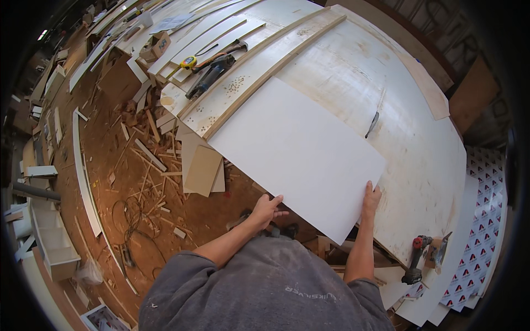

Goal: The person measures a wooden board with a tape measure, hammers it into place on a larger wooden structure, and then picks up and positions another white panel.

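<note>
A flat white board lies over the near part of the large pale worktable, its near corner jutting past the table's edge toward me. My left hand is closed at the board's near edge, thumb at the rim and the other fingers partly hidden below. On the right, my right hand grips the board's right edge, thumb and a finger showing at the top. The board's far left side lies along a raised wooden strip on the table. A slim dark tool rests beyond the board.
At the table's far left lie a yellow tape measure, a hammer and a blue-black power tool. A red-black cordless drill is at the near right. Offcuts and a dark cable litter the brown floor.
</note>
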